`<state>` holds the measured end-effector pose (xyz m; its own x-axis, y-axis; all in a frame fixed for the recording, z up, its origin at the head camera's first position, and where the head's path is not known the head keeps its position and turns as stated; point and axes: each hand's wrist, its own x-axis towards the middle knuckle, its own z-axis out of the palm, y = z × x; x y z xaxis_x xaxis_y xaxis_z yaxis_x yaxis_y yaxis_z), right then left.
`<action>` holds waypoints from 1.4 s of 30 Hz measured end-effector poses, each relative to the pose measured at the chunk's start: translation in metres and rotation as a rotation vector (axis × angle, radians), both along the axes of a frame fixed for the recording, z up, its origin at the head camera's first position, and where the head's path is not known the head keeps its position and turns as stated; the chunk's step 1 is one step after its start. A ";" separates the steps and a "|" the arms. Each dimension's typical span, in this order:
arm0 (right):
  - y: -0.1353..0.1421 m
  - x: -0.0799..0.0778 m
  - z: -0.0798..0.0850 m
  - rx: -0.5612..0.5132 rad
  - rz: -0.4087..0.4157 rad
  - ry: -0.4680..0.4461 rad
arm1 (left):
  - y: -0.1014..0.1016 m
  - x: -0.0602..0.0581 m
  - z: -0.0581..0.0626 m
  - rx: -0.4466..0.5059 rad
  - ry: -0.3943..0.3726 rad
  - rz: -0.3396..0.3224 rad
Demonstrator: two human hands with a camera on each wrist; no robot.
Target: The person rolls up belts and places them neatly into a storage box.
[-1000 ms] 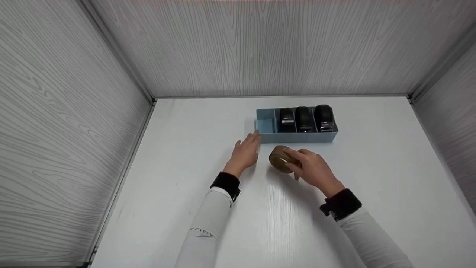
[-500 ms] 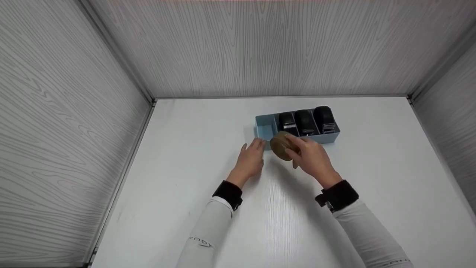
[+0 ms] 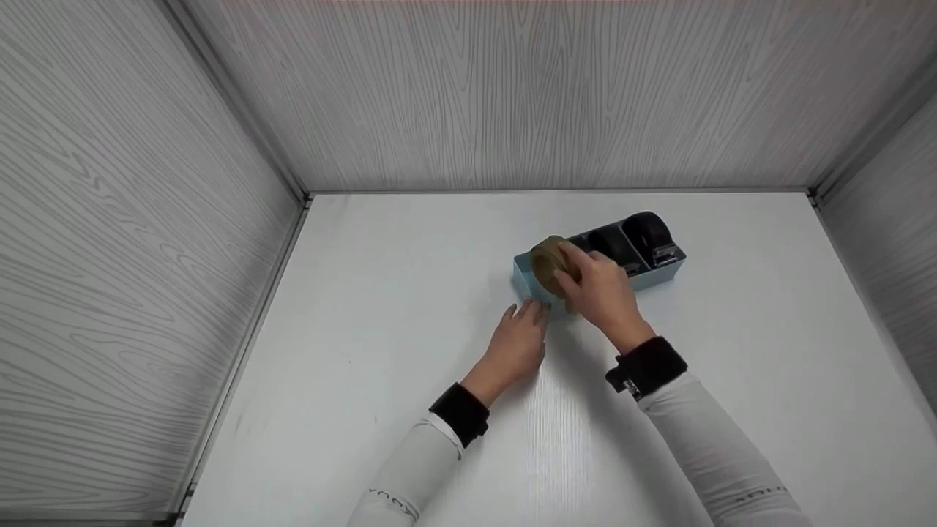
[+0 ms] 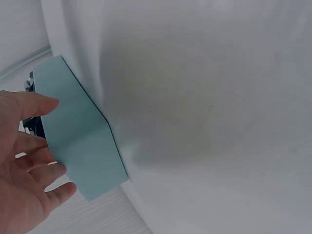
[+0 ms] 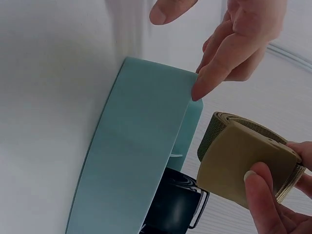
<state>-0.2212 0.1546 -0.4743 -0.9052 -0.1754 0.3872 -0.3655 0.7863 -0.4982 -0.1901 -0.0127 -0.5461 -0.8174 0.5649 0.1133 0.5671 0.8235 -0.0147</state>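
My right hand [image 3: 604,296] pinches a rolled khaki webbing belt [image 5: 234,165] by its flat tan buckle, between thumb and fingers. In the head view the roll hangs over the left end of a light blue divided box [image 3: 656,277]. The right wrist view shows the roll above the rim. At the near left corner of the box, my left hand [image 3: 516,345] touches the rim with its fingertips, fingers loosely extended. Rolled black belts [image 3: 647,236] with metal buckles stand in the other compartments. My right hand and the khaki belt partly hide the box.
The box stands tilted on a white tabletop [image 3: 381,307], its right end farther back. Grey wood-grain panels [image 3: 512,95] close off the back and both sides.
My right hand has carried the khaki belt away from me, from in front of the box to over its left end. The box has turned, its left end swinging nearer under my left hand.
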 end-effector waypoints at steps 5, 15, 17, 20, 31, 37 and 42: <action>-0.006 -0.007 -0.008 0.021 -0.024 -0.015 | 0.000 0.006 -0.002 -0.001 0.056 -0.018; -0.014 -0.021 -0.025 -0.009 -0.094 -0.007 | -0.006 0.008 -0.004 0.016 0.040 0.005; -0.015 -0.022 -0.026 -0.016 -0.096 0.016 | -0.007 0.008 -0.003 0.004 0.059 0.004; -0.016 -0.022 -0.026 -0.020 -0.099 0.037 | -0.008 0.008 -0.002 -0.006 0.064 0.007; -0.023 -0.024 -0.032 -0.001 -0.131 0.007 | -0.008 0.006 -0.003 -0.017 0.091 0.025; -0.026 -0.026 -0.042 0.086 -0.131 -0.069 | -0.008 0.005 -0.006 -0.045 0.146 0.027; -0.026 -0.026 -0.046 0.173 -0.108 -0.139 | -0.009 0.005 -0.008 -0.057 0.177 0.027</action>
